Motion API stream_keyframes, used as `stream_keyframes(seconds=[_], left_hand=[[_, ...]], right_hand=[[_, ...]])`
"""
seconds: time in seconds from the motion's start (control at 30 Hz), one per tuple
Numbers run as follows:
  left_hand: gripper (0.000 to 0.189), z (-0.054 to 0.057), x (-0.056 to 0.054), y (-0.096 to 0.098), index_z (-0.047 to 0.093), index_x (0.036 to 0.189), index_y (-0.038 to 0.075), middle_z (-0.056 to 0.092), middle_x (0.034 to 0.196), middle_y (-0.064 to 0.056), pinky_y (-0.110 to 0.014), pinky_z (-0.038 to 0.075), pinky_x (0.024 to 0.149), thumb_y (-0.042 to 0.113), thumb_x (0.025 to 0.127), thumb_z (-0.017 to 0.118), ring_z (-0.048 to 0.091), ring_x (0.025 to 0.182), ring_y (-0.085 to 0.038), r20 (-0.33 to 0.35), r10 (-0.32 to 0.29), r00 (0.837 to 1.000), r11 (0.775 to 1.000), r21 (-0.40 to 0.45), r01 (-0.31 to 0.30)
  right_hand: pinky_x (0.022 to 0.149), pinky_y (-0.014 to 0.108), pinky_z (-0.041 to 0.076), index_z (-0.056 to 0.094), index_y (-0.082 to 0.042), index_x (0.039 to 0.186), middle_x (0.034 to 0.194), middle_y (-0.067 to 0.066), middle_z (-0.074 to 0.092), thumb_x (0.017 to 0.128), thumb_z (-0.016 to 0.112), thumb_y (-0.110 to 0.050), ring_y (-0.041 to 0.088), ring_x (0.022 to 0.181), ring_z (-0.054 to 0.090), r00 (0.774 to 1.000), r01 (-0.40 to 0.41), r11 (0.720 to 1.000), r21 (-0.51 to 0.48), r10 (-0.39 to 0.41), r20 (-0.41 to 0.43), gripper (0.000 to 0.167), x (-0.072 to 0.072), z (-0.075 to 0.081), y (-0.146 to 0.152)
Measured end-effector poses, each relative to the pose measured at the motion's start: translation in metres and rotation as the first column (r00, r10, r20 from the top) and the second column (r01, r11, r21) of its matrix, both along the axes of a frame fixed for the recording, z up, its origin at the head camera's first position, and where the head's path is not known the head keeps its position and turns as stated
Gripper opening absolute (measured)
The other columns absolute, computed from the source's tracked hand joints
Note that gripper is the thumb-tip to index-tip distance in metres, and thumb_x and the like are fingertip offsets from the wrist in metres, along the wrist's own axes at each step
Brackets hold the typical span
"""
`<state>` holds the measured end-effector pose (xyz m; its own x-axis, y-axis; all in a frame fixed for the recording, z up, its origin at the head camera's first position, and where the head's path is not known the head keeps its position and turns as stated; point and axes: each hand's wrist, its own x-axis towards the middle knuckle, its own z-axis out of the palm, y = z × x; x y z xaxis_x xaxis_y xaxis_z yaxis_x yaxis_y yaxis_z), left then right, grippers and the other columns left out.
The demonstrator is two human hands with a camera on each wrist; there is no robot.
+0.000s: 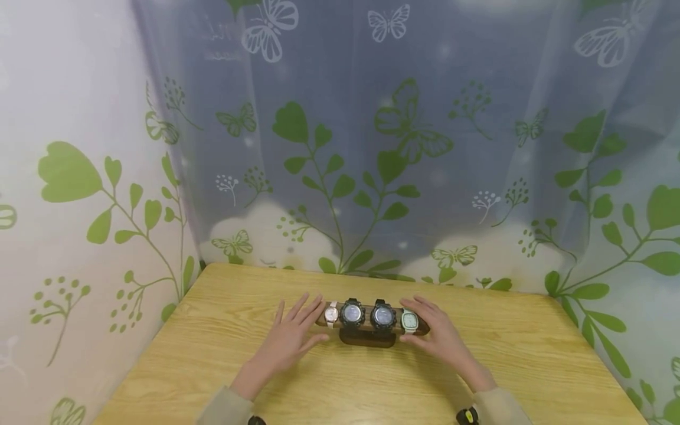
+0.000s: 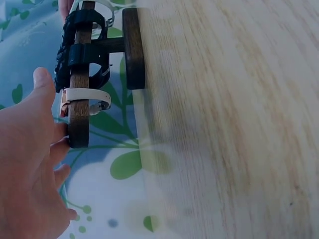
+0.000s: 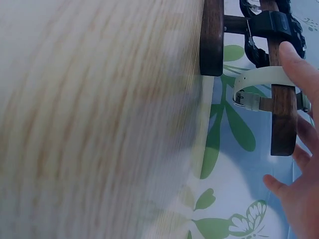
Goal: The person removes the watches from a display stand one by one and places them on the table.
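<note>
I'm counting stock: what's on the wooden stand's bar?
A white-strapped watch, two black watches and a pale green watch. Their straps hide parts of the bar.

Between the left grip [image 1: 289, 337] and the right grip [image 1: 442, 335], a stand [image 1: 368, 339] bearing four watches [image 1: 353, 314] sits on the worktop [image 1: 350, 389], with a curtain [image 1: 340, 177] beyond both.

The stand [image 1: 368, 340] is dark brown, grained. The two middle watches [image 1: 353, 314] are black with pale grey dials; the small watch [image 1: 332, 314] has a white strap and a rose-gold case; the square watch [image 1: 409, 320] is mint green. The table [image 1: 361, 383] shows yellow-tan streaks of grain. The curtain [image 1: 340, 141] is grey-blue and white, printed with green leaves and green and white butterflies. The sleeves [image 1: 225, 407] are beige.
</note>
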<state>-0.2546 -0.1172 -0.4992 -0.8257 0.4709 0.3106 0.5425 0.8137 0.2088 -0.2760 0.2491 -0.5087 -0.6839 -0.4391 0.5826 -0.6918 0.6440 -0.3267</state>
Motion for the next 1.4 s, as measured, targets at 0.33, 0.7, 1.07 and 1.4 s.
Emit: stream_keyframes(seconds=[0.33, 0.7, 1.07, 1.4], left_hand=[[0.074, 0.001, 0.002, 0.0, 0.031, 0.16, 0.017, 0.026, 0.166, 0.001, -0.07, 0.007, 0.119, 0.057, 0.1, 0.049, 0.019, 0.154, -0.03, -0.041, -0.007, 0.999, 1.0, 0.0, 0.007], [0.073, 0.004, 0.003, 0.0, 0.031, 0.16, 0.018, 0.024, 0.166, 0.002, -0.069, 0.003, 0.119, 0.053, 0.1, 0.054, 0.017, 0.155, -0.029, -0.005, -0.006, 1.0, 1.0, 0.016, 0.006], [0.074, 0.005, 0.003, 0.0, 0.032, 0.16, 0.017, 0.03, 0.165, -0.004, -0.07, 0.004, 0.118, 0.053, 0.1, 0.055, 0.018, 0.154, -0.031, 0.0, -0.017, 1.0, 0.999, 0.031, 0.017], [0.074, 0.003, 0.002, -0.001, 0.032, 0.16, 0.017, 0.029, 0.166, -0.003, -0.07, 0.004, 0.119, 0.054, 0.1, 0.053, 0.017, 0.155, -0.03, -0.01, -0.018, 1.0, 1.0, 0.024, 0.018]], right_hand=[[0.1, 0.072, 0.042, 0.061, -0.006, 0.137, 0.135, 0.015, 0.065, 0.073, 0.09, -0.023, 0.045, 0.129, 0.053, 0.999, 0.034, 0.999, 0.029, -0.034, 0.013, 0.072, 0.001, 0.001, -0.002], [0.098, 0.063, 0.049, 0.062, -0.01, 0.136, 0.129, 0.01, 0.067, 0.073, 0.091, -0.025, 0.035, 0.119, 0.06, 0.998, 0.059, 0.995, 0.085, -0.058, -0.021, 0.072, 0.002, 0.004, -0.001], [0.096, 0.06, 0.051, 0.063, -0.009, 0.135, 0.129, 0.01, 0.068, 0.072, 0.091, -0.025, 0.033, 0.116, 0.061, 0.998, 0.04, 0.995, 0.089, -0.035, -0.053, 0.071, 0.003, 0.008, 0.008], [0.096, 0.06, 0.052, 0.062, -0.009, 0.136, 0.129, 0.014, 0.067, 0.071, 0.091, -0.024, 0.033, 0.116, 0.062, 0.996, 0.057, 0.994, 0.094, -0.05, -0.078, 0.073, 0.005, 0.005, 0.018]])
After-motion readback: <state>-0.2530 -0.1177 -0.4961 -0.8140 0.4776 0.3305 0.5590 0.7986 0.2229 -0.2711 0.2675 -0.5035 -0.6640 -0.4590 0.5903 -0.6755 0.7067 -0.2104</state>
